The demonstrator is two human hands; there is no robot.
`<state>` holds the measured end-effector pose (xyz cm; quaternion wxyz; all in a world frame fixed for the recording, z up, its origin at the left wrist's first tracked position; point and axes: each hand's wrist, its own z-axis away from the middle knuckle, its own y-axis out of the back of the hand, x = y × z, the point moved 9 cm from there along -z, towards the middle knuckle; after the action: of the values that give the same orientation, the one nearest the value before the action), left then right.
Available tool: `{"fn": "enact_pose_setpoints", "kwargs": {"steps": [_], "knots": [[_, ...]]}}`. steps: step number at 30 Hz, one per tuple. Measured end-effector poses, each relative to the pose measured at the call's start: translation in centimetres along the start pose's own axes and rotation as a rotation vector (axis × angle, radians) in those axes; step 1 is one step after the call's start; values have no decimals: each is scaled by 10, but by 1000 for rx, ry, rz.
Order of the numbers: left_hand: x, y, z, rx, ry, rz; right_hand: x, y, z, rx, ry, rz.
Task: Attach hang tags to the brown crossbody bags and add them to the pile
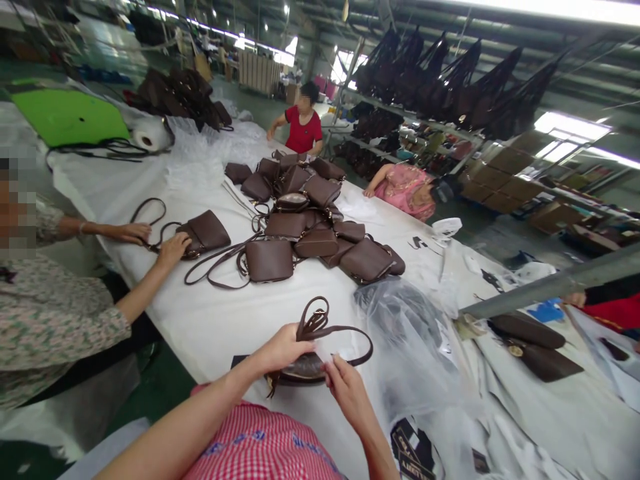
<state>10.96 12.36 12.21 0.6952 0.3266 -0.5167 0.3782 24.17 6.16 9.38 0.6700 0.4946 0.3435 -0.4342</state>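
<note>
A dark brown shoulder bag (pixel 305 371) lies close in front of me at the table's near edge, its top facing up. My left hand (pixel 284 348) is closed over the bag's left side, by the gathered brown strap (pixel 316 323). The strap loops up and round to the right, ending near my other hand. My right hand (pixel 346 385) is pinched at the bag's right end; what lies between thumb and finger is too small to make out. Both hands partly cover the bag.
A pile of brown bags (pixel 300 193) covers the table's middle. Clear plastic (pixel 400 327) lies to the right, below a slanted metal pole (pixel 560 280). At left, a co-worker's hands (pixel 173 250) touch another brown bag (pixel 209 230). More people stand beyond the table.
</note>
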Motion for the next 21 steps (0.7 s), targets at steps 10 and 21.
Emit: {"fn": "enact_pose_setpoints", "kwargs": {"steps": [10,21], "knots": [[8,-39,13,-147,16,-888,4,-22,5,-21,-186,-615],[10,-41,15,-206,5,-863,11,-21,3,195,-188,-906]]}}
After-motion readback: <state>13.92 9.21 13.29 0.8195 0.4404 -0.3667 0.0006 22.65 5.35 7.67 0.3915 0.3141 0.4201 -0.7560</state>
